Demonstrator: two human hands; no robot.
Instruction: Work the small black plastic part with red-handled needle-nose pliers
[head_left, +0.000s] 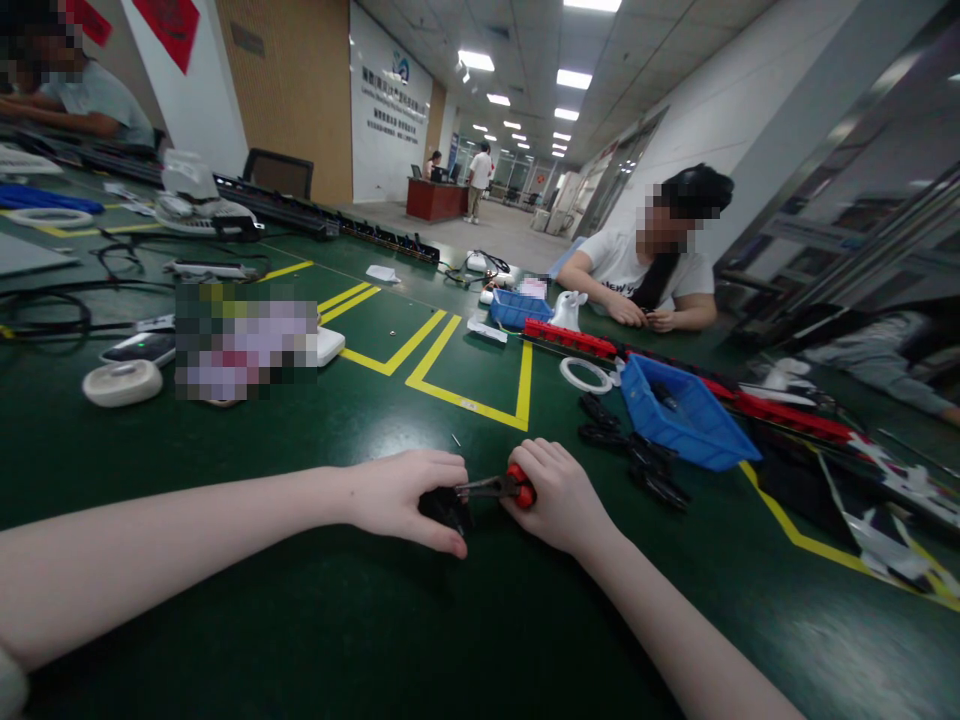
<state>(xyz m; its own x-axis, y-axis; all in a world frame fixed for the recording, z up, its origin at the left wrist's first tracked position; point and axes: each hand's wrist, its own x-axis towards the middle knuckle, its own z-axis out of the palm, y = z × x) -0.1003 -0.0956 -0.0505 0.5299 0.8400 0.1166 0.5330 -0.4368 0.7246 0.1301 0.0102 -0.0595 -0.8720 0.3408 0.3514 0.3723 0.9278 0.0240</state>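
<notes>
My right hand (555, 495) is closed round the red handles of a pair of pliers (487, 487). The metal jaws point left and reach a small black part (448, 508) beside my left hand (409, 500). The fingers of my left hand are curled round that black part, with the thumb below it. Whether the jaws grip the part is too small to tell. Both hands are just over the green table (322, 610). A thin metal piece (456, 440) lies on the table just beyond them.
A blue bin (686, 415) and black cables (637, 455) are at the right, near a white ring (585, 375). A white rounded device (122, 383) lies at the left. Across the table sits a person (652, 260) by a red strip (574, 338).
</notes>
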